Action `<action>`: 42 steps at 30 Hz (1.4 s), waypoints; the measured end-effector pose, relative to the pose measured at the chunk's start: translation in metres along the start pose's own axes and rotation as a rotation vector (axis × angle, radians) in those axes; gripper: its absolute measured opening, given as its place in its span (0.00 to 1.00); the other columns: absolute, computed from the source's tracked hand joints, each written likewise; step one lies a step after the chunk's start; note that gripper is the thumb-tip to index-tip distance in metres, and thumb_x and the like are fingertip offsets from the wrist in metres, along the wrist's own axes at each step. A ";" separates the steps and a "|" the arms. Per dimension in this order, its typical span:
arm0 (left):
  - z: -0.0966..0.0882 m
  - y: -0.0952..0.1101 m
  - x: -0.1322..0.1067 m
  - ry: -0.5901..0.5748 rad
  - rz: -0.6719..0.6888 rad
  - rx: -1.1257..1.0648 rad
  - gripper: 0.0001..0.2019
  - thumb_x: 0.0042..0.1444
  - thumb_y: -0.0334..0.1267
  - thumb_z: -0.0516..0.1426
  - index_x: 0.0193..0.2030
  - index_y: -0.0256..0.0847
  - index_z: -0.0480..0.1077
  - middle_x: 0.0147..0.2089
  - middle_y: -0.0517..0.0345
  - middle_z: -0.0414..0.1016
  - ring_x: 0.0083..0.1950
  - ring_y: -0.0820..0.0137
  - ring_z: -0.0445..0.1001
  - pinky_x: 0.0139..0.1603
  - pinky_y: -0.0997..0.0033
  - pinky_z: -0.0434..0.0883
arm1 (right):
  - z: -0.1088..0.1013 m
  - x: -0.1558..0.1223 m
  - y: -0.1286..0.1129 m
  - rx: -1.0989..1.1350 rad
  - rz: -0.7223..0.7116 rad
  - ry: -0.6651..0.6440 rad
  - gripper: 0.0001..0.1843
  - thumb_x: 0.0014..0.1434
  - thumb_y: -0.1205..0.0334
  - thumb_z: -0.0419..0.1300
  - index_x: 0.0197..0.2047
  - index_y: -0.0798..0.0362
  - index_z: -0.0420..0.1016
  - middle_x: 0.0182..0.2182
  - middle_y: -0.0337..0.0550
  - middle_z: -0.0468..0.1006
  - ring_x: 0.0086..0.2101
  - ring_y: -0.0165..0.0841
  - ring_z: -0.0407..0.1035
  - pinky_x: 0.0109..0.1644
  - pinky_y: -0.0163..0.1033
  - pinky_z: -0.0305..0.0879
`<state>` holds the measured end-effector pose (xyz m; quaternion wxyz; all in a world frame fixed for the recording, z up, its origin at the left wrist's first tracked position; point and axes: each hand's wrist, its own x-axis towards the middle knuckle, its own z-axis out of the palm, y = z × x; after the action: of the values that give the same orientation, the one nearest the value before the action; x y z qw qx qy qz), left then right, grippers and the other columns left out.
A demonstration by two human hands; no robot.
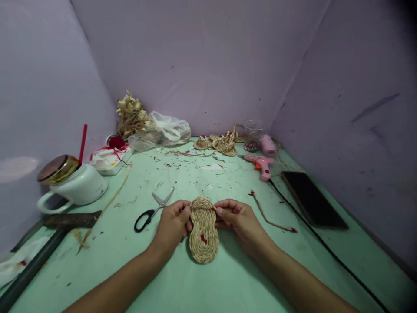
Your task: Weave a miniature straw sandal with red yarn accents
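A small sole of coiled straw braid point(203, 226), shaped like a slipper, is held between my two hands above the green table. My left hand point(176, 217) pinches its left edge near the upper end. On the opposite edge, my right hand point(236, 215) grips the sole with thumb and fingers, beside a short strand with a red tip. A tuft of red yarn point(203, 238) shows on the lower half of the sole. Just left of my left hand lie black-handled scissors point(153, 211), blades apart. Right of my right hand is a loose braided cord point(267, 216) with red-tied ends.
A pink glue gun point(260, 164) with a black cable, a phone point(312, 198), a pink thread spool point(268, 144) and a bead tub point(252, 134) are at right. At left are a white mug point(83, 184) and a hammer point(55, 239). Straw slippers point(224, 143) sit behind.
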<state>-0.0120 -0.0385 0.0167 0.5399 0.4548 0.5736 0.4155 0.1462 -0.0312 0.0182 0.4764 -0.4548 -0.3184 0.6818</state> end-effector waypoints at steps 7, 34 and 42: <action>0.001 0.002 -0.002 0.030 0.021 0.008 0.11 0.48 0.41 0.51 0.32 0.34 0.66 0.12 0.66 0.61 0.11 0.80 0.53 0.12 0.81 0.50 | -0.004 0.001 -0.001 0.008 0.019 -0.040 0.14 0.34 0.63 0.69 0.24 0.58 0.72 0.19 0.40 0.74 0.23 0.31 0.70 0.33 0.40 0.66; 0.014 0.010 -0.013 -0.122 0.012 -0.124 0.08 0.40 0.36 0.57 0.28 0.34 0.68 0.15 0.62 0.66 0.15 0.78 0.61 0.15 0.79 0.59 | 0.006 -0.010 0.008 0.149 0.049 -0.243 0.17 0.40 0.65 0.65 0.35 0.55 0.67 0.21 0.39 0.74 0.22 0.32 0.69 0.27 0.37 0.63; 0.012 0.010 -0.011 -0.168 0.014 -0.078 0.06 0.40 0.36 0.57 0.25 0.35 0.68 0.14 0.63 0.65 0.15 0.79 0.59 0.16 0.79 0.58 | 0.010 -0.012 0.006 0.210 0.077 -0.189 0.14 0.36 0.67 0.65 0.30 0.55 0.68 0.19 0.37 0.72 0.20 0.31 0.67 0.25 0.36 0.61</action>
<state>0.0005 -0.0473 0.0278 0.6004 0.4706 0.5064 0.4020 0.1364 -0.0449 0.0205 0.4629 -0.3483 -0.2711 0.7687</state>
